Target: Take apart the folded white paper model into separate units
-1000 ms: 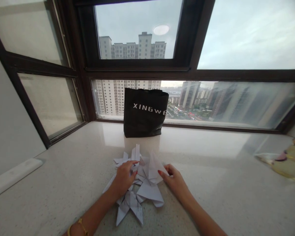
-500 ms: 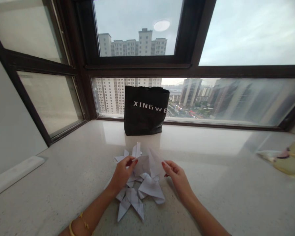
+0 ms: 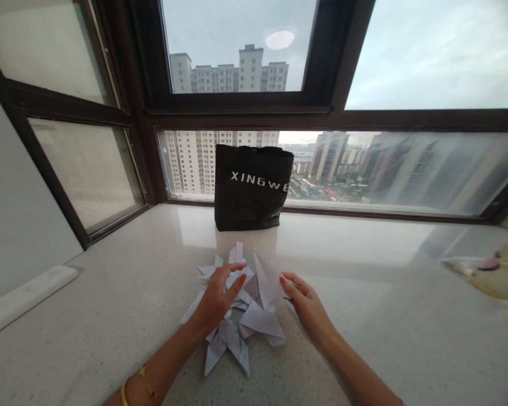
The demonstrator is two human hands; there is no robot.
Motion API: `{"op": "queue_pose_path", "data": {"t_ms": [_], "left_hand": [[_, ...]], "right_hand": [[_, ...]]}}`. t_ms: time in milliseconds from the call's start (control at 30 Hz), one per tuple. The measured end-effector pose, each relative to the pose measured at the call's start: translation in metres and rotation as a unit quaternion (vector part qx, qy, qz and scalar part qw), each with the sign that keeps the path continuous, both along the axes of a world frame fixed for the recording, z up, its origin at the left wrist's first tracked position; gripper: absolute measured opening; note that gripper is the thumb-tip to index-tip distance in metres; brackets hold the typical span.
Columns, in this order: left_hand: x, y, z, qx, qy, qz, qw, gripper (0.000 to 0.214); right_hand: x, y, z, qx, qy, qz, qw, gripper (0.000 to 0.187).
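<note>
My right hand (image 3: 301, 296) pinches the right edge of a folded white paper piece (image 3: 267, 281), which it holds up at a slant. My left hand (image 3: 220, 290) hovers over the paper pile with thumb and fingers apart, holding nothing. Beneath and between the hands lies a pile of folded white paper shapes. Nearest me is a pointed folded paper (image 3: 227, 347) with two legs spread out. To its right rests a broad folded paper (image 3: 265, 324). The left hand covers part of the pile.
A black bag (image 3: 254, 192) with white lettering stands on the pale stone sill (image 3: 364, 338) behind the paper, against the window. A long white object (image 3: 29, 296) lies at the left. At the far right edge is a yellowish item (image 3: 499, 270), blurred.
My left hand has let go of the paper and its fingers have spread. My right hand still holds the paper, which now stands narrower and more slanted.
</note>
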State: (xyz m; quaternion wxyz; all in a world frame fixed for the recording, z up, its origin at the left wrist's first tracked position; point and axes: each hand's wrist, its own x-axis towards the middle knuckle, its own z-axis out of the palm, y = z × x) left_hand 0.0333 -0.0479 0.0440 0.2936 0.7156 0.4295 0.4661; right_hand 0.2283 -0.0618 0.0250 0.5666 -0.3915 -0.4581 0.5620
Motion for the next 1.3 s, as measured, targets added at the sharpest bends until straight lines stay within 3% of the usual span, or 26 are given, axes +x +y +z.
{"op": "queue_pose_path", "data": {"t_ms": [100, 167, 300, 400, 600, 700, 800, 867, 967, 1033, 1133, 1300], "left_hand": [[0.005, -0.005, 0.0, -0.038, 0.024, -0.07, 0.997, 0.031], [0.007, -0.005, -0.001, -0.048, 0.031, -0.086, 0.995, 0.025], [0.003, 0.002, -0.003, -0.037, 0.033, -0.037, 0.998, 0.02], [0.0, 0.006, -0.005, -0.009, 0.018, 0.005, 1.0, 0.019], [-0.004, 0.008, -0.005, 0.085, -0.002, 0.032, 0.996, 0.019], [-0.005, 0.007, -0.002, 0.07, -0.022, 0.019, 0.997, 0.023], [-0.005, 0.007, 0.0, 0.039, -0.059, -0.022, 0.997, 0.021], [-0.005, 0.007, 0.001, 0.019, -0.083, -0.028, 0.996, 0.02], [-0.003, 0.007, -0.001, -0.011, -0.12, -0.031, 0.992, 0.018], [-0.001, 0.005, -0.002, -0.025, -0.137, -0.047, 0.989, 0.017], [0.003, 0.002, -0.002, -0.028, -0.121, -0.072, 0.99, 0.018], [-0.001, 0.001, 0.002, -0.021, -0.109, -0.032, 0.993, 0.025]], "right_hand": [[-0.003, -0.001, 0.0, 0.005, -0.009, 0.016, 1.0, 0.034], [0.0, 0.0, -0.001, 0.007, -0.021, -0.016, 1.0, 0.032], [0.012, 0.006, -0.002, 0.007, -0.008, -0.136, 0.991, 0.029], [0.019, 0.01, -0.002, 0.002, 0.012, -0.177, 0.984, 0.029], [0.017, 0.011, -0.004, -0.002, 0.02, -0.174, 0.984, 0.037], [0.017, 0.01, -0.005, 0.0, -0.005, -0.166, 0.986, 0.046], [0.017, 0.01, -0.007, 0.011, -0.091, -0.127, 0.988, 0.048], [0.017, 0.011, -0.008, 0.045, -0.192, -0.164, 0.966, 0.045], [0.013, 0.009, -0.009, 0.116, -0.315, -0.261, 0.905, 0.042], [0.008, 0.006, -0.008, 0.145, -0.348, -0.247, 0.893, 0.04], [-0.003, 0.0, -0.006, 0.156, -0.386, -0.169, 0.893, 0.038], [-0.012, -0.012, 0.0, 0.195, -0.461, -0.101, 0.859, 0.035]]}}
